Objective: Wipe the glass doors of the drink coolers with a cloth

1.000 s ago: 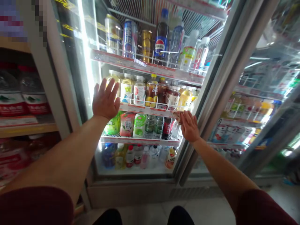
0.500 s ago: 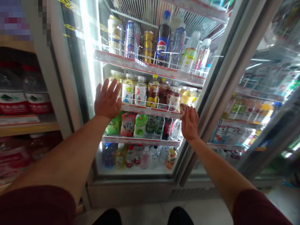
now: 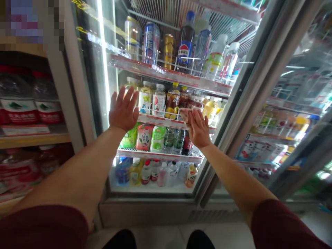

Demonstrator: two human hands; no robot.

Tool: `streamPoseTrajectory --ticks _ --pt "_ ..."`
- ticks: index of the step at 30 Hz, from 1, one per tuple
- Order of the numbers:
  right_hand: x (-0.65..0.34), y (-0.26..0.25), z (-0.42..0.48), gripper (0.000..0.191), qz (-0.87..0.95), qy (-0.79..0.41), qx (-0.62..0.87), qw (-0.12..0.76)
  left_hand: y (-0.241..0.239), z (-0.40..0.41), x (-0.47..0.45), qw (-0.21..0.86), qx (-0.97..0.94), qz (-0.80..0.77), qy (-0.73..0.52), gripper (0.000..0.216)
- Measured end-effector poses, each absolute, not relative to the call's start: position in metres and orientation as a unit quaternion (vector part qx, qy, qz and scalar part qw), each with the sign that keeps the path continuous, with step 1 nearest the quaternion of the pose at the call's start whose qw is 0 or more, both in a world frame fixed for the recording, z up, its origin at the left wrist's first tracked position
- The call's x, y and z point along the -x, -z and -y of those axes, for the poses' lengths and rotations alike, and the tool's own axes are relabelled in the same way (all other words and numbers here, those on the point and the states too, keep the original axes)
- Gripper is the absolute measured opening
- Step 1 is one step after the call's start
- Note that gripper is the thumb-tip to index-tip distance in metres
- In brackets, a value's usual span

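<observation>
A glass door (image 3: 155, 186) of a lit drinks cooler stands before me. My left hand (image 3: 123, 110) lies with spread fingers at its left part, palm toward the glass, with nothing in it. My right hand (image 3: 199, 128) presses a crumpled pinkish-brown cloth (image 3: 185, 113) flat at the door's right part, fingers over it. Behind the glass, bottles of lemon tea (image 3: 173, 100) show just left of the cloth. The palm hides how much of the cloth is bunched beneath it.
Metal door frames (image 3: 255, 74) run along the right, with a second cooler door (image 3: 280, 131) beyond. On the left, wooden shelves (image 3: 35, 140) hold large red-labelled water bottles (image 3: 18, 107). A grey base panel (image 3: 145, 214) lies below the door, above the tiled floor.
My right hand has slid the cloth leftward across the glass, away from the frame. The left hand stays spread at nearly the same place, and the view has shifted slightly.
</observation>
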State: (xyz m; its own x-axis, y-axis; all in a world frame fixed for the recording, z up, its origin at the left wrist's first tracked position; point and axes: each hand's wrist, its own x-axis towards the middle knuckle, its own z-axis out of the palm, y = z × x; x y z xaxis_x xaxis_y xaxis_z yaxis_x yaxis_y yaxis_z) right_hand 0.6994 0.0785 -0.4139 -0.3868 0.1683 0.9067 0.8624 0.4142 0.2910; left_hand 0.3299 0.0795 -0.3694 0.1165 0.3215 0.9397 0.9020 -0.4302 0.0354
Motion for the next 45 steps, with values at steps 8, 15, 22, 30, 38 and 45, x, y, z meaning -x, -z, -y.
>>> streamPoseTrajectory --ticks 8,15,22,30,38,45 --pt "-0.667 0.421 -0.074 0.071 0.777 0.396 0.346 0.347 0.372 -0.083 -0.327 0.310 0.687 0.433 0.495 0.068" --pt "-0.648 0.361 -0.076 0.069 0.728 0.386 0.388 0.412 0.376 -0.091 -0.324 0.318 0.693 0.396 0.511 0.068" --pt "-0.631 0.397 -0.069 0.068 0.811 0.371 0.327 0.312 0.376 -0.095 -0.321 0.333 0.694 0.399 0.498 0.066" --pt "-0.606 0.352 -0.074 0.072 0.736 0.365 0.391 0.414 0.380 -0.097 -0.319 0.360 0.693 0.375 0.500 0.067" --pt "-0.593 0.356 -0.072 0.061 0.811 0.366 0.308 0.337 0.379 -0.100 -0.318 0.381 0.694 0.377 0.481 0.066" --pt "-0.580 0.351 -0.072 0.069 0.787 0.359 0.343 0.366 0.379 -0.099 -0.318 0.366 0.697 0.378 0.486 0.065"
